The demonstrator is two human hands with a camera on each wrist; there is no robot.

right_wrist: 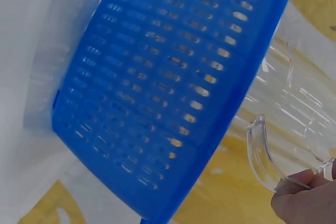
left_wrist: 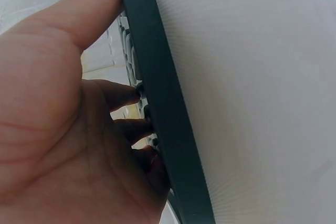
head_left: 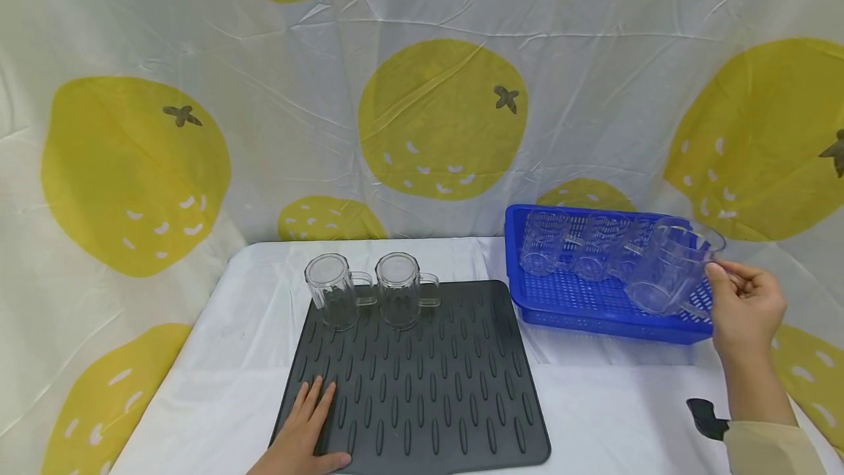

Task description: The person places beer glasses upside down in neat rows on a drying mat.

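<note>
Was busy, to judge by the grip, with handling a clear, handled glass mug (head_left: 666, 281) at the right end of a blue, slotted plastic basket (head_left: 606, 325); could not tell from a single moment whether lifting out or lowering in. Gripped that mug at its handle with the bare right hand (head_left: 752, 306), with thumb and fingers clamped on the glass. Held it tilted, with mouth up and base slanting down to the left over the basket; could not tell how near to the basket floor. Reached in from the right, with the forearm slanting up out of a beige cloth sleeve (head_left: 771, 449). Called next, in all likelihood, for a firm hold on the handle and for care past the basket rim and the other clear glass mugs (head_left: 590, 248) close by on the left. Laid the bare left hand (head_left: 300, 427) on the near left corner of a dark grey, ridged rectangular mat (head_left: 461, 372), with fingers straight and spread apart and thumb out to the right, probably for steadying. Had two clear glass mugs (head_left: 398, 299) standing side by side near the mat's far left corner, with handles to the right, well apart from either hand.
</note>
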